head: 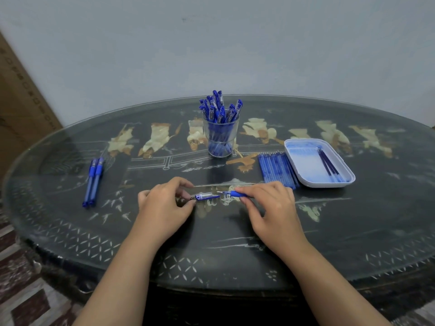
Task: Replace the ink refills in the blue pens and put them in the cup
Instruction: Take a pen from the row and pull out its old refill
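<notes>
Blue pen [236, 193] pinched in right hand [270, 209], cap [207, 196] in left hand [164, 208]

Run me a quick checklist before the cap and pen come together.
1. Left hand pinches the cap: ok.
2. Right hand grips the pen: ok.
3. Pen tip points toward the cap, the two apart: ok.
4. New refill inside the pen: cannot tell.
5. Cup upright: ok.
6. All pens done: not ok, two pens lie at the left.
</notes>
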Action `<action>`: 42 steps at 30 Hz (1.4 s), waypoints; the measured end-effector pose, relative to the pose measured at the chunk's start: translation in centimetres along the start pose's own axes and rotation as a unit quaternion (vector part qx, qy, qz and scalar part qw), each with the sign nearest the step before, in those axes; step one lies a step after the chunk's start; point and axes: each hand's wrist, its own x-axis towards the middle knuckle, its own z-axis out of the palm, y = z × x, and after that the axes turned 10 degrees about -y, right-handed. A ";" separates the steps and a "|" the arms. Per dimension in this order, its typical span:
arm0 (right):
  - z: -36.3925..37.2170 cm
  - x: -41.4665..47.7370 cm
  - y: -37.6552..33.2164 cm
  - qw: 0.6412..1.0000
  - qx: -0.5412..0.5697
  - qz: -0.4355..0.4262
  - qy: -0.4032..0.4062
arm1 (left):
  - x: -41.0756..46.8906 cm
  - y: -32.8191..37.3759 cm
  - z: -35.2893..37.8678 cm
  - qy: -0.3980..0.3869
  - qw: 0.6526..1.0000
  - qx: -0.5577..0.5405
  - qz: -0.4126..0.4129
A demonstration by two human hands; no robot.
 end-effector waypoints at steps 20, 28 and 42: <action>-4.8 2.4 -5.3 0.863 0.430 0.265 0.001 | -2.1 5.4 2.2 -0.072 0.909 -0.392 0.124; -6.0 2.7 -4.8 0.793 0.534 0.292 0.015 | -2.2 5.2 2.1 -0.080 0.934 -0.323 0.128; -6.5 2.9 -3.5 0.767 0.548 0.334 -0.001 | -2.0 4.8 2.1 -0.052 0.949 -0.258 0.174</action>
